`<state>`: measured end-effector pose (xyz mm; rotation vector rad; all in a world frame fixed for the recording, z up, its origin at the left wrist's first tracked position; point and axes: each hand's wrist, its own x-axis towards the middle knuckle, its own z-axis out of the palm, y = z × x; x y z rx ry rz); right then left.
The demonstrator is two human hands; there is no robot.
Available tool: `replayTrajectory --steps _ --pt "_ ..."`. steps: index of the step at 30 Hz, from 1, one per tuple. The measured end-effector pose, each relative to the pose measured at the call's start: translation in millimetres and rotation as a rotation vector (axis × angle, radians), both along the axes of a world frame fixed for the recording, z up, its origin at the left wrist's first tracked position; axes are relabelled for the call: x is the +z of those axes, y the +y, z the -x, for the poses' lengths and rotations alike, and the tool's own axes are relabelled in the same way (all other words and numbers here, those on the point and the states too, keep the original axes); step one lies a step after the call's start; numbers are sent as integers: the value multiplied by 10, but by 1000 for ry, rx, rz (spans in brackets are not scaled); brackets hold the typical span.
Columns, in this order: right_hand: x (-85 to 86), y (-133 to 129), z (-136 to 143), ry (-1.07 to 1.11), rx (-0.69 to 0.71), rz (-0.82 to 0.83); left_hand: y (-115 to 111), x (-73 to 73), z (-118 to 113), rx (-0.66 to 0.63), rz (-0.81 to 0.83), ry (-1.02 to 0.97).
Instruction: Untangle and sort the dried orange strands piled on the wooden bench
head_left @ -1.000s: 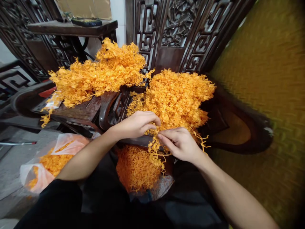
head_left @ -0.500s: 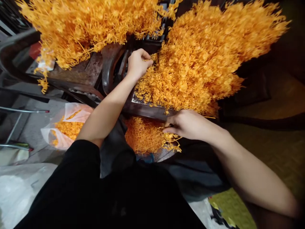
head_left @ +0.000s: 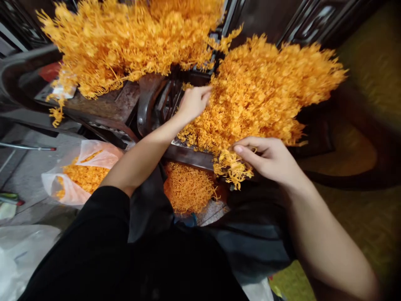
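My left hand (head_left: pixel 194 102) is closed at the left edge of the large right-hand heap of orange plastic pieces (head_left: pixel 263 88); whatever its fingertips grip is too small to make out. Nearer to me, my right hand (head_left: pixel 265 156) pinches a small cluster of orange pieces (head_left: pixel 233 167) between thumb and fingers. That cluster hangs in front of the dark wooden edge (head_left: pixel 191 159) on which the heap lies. Below the edge, between my legs, sits a pile of thin orange stems (head_left: pixel 188 188).
Another orange heap (head_left: pixel 125 42) covers the dark wooden chair (head_left: pixel 100 102) at upper left. A pinkish plastic bag (head_left: pixel 78 192) with orange pieces stands on the floor at left. A curved wooden armrest (head_left: pixel 144 104) rises left of my left hand.
The view has shifted, so the right heap appears lower. My right hand has moved right, and the orange cluster at its fingers now shows in front of the edge. My left hand has moved slightly right.
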<state>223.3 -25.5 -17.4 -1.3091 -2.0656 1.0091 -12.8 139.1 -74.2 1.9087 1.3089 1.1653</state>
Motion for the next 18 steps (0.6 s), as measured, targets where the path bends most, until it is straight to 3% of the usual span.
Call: replayTrajectory --steps 3,5,7,13,18 --pt "-10 19 -20 95 -157 -88 -643 416 -144 -322 233 -167" --pt "-26 34 -13 96 -165 -166 -999 535 -214 -541 349 -231" --pt "-27 38 3 92 -146 -206 -1212 545 -230 -634 335 -241" --pt "6 8 67 159 -178 -230 -1266 571 -24 -566 348 -78" --pt "72 -15 149 29 -137 -217 -1299 658 93 -415 112 84"
